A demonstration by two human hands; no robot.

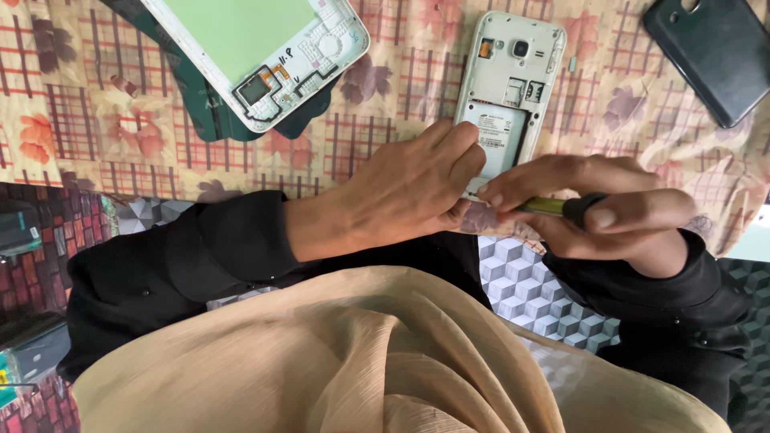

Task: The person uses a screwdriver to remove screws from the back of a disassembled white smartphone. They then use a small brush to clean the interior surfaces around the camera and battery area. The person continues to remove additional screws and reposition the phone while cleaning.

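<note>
A flowered cloth (385,136) covers the counter. At twelve o'clock lies an opened white phone (510,88), its lower edge pinned by left hand (401,196) fingers; right hand (609,212) at three o'clock is closed round a screwdriver (553,207).

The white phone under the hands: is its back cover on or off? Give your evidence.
Off. The white phone lies face down with battery and card slots exposed; a dark back cover lies apart at its right.
</note>
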